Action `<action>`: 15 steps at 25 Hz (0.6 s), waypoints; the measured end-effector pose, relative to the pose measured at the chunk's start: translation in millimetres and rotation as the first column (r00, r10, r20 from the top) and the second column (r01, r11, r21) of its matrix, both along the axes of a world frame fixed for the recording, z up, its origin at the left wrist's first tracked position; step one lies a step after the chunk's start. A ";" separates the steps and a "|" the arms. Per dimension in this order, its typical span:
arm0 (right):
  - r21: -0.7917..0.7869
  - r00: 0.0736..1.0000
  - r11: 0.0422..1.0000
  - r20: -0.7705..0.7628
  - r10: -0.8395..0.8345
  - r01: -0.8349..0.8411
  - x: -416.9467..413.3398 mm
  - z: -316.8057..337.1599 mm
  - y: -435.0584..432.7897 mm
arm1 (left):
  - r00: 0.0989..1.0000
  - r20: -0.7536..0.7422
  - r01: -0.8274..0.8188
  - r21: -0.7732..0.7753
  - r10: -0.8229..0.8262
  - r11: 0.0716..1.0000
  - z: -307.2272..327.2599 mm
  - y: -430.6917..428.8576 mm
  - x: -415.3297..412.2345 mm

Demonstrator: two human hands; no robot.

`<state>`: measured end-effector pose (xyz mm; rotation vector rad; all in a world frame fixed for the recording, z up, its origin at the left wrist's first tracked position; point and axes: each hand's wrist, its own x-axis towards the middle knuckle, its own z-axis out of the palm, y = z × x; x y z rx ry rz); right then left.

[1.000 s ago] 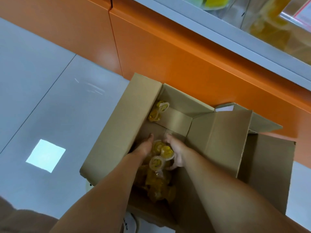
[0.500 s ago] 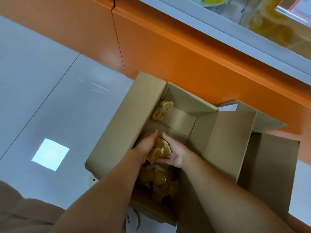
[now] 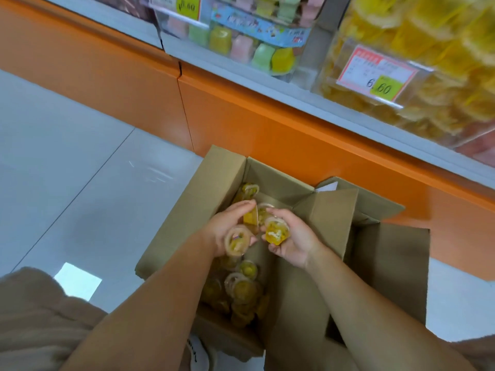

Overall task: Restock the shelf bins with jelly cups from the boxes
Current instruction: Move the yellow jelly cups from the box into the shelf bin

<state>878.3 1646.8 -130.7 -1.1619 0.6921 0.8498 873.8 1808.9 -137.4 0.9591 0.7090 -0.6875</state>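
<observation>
A glossy pale tiled floor with a bright square reflection meets an orange base panel.

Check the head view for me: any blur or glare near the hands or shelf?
Head view: left hand, right hand and their jelly cups read fairly sharp; the yellow bin upper right is blur-smeared; a bright square reflection on the floor lower left.

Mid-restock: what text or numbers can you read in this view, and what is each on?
"6.60": right price tag on the yellow jelly bin.
".60", first digit unclear: left price tag on the mixed-colour bin.
Blue banner on that bin: blurred, unreadable.
Small print on both tags: too small to read.
</observation>
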 end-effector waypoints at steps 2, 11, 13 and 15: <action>0.033 0.994 0.999 0.106 0.025 -0.029 -4.2 23.5 -9.8 | 0.998 0.051 0.030 -0.066 -0.027 0.997 17.9 1.3 -3.6; -0.060 0.809 0.979 0.554 0.197 -0.197 -14.6 155.3 -30.8 | 0.921 0.357 0.232 -0.182 -0.156 0.955 145.6 3.7 -15.2; -0.118 0.770 0.979 0.604 0.204 -0.166 -18.4 183.4 -34.3 | 0.897 0.406 0.267 -0.177 -0.177 0.947 171.5 -2.7 -19.5; -0.138 0.750 0.979 0.630 0.203 -0.149 -20.1 209.9 -40.1 | 0.875 0.449 0.284 -0.175 -0.181 0.943 192.1 -6.7 -20.2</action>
